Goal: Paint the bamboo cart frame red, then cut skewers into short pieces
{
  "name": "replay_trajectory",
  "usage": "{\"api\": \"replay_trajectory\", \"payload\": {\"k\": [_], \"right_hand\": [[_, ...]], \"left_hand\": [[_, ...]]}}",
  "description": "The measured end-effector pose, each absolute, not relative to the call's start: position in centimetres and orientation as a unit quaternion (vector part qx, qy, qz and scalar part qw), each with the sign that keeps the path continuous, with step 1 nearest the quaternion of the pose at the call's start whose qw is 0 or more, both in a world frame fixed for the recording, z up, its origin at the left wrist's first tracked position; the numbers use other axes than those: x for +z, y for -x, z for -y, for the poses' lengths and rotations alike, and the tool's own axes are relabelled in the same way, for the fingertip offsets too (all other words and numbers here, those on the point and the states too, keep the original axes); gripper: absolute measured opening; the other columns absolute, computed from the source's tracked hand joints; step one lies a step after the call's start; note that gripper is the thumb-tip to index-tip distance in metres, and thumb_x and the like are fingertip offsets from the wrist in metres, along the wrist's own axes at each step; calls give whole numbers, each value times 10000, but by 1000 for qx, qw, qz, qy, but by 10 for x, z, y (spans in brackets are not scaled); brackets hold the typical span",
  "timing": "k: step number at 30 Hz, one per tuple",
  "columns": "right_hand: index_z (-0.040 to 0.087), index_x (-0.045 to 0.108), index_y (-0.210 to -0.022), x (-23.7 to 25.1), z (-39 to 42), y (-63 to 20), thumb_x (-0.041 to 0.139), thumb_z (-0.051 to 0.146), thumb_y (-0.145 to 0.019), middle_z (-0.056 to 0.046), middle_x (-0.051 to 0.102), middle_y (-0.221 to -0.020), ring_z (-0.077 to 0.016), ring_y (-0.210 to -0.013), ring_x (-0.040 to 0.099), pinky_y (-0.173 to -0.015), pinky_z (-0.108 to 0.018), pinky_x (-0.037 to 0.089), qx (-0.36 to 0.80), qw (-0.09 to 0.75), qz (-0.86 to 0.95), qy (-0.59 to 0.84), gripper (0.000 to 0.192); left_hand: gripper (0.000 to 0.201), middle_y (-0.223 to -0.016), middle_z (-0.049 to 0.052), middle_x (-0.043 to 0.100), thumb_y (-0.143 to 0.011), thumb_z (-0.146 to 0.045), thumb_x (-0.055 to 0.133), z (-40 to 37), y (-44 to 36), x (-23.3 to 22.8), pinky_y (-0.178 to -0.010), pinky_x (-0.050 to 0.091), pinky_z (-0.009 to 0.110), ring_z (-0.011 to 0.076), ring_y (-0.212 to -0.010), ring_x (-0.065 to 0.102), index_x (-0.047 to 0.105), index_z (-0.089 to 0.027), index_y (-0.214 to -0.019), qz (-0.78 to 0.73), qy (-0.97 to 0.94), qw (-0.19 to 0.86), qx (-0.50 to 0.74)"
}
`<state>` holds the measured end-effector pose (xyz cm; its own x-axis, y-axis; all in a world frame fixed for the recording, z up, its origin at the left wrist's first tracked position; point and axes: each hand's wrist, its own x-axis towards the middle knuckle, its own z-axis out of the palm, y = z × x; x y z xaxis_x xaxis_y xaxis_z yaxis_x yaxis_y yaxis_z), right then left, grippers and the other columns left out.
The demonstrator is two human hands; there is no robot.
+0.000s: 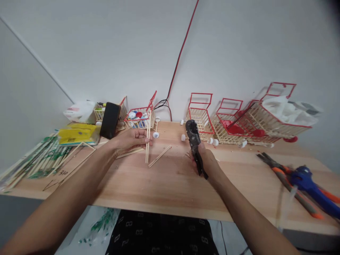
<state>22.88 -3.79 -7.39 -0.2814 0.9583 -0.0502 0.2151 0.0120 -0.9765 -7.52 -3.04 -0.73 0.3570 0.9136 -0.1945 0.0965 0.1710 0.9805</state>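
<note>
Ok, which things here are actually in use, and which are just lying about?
In use:
left hand holding upright wooden sticks
right hand holding black pliers

Lying about:
loose stick
orange-handled pliers
blue glue gun
stick-built carts
packaged sticks

blue tool [309, 184] blurred, cut off at right edge

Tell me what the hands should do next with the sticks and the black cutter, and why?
Probably bring the black cutter across to the upright sticks. The left hand holds the sticks standing on the table, while the right hand has the cutter raised, well apart from them.
</note>
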Motion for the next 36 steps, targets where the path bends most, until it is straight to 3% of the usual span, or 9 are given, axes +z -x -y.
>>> {"api": "replay_trajectory", "payload": {"k": [9, 18, 25, 32, 36], "right_hand": [[169, 523, -634, -72, 40, -228, 271, 749, -833, 8, 477, -445, -85, -345, 432, -327, -189, 326, 526, 371, 605, 469, 663], [173, 522, -633, -67, 41, -228, 269, 736, -844, 4, 485, -446, -89, -352, 441, -331, -190, 327, 521, 366, 609, 474, 652], [176, 517, -632, -69, 40, -228, 266, 732, -847, 12, 477, -444, -83, -341, 426, -324, -185, 318, 528, 366, 603, 473, 647], [177, 510, -630, -72, 39, -227, 301, 731, -839, 15, 476, -440, -82, -327, 424, -313, -185, 312, 539, 377, 593, 464, 629], [177, 503, -632, -72, 38, -227, 259, 727, -852, 17, 471, -440, -79, -332, 421, -322, -182, 319, 530, 371, 605, 464, 641]], "left_hand": [[232, -861, 68, 719, -710, -273, 756, 25, 79, -12, -717, 496, 254, 129, -763, 647, 627, -123, -830, -467, -567, 578, 356], [209, -756, 11, 667, -750, -329, 687, 29, 66, -20, -625, 445, 227, 141, -697, 607, 654, -137, -825, -484, -712, 316, 398], [158, -663, 0, 642, -786, -294, 645, 36, 65, -26, -573, 389, 206, 132, -631, 570, 657, -139, -752, -506, -744, 199, 387], [154, -692, 4, 673, -801, -276, 615, 41, 57, -19, -587, 397, 204, 136, -650, 585, 701, -148, -795, -507, -739, 193, 401], [168, -618, -12, 625, -779, -281, 622, 40, 56, -19, -562, 375, 200, 124, -602, 550, 681, -140, -710, -518, -731, 188, 404]]}}
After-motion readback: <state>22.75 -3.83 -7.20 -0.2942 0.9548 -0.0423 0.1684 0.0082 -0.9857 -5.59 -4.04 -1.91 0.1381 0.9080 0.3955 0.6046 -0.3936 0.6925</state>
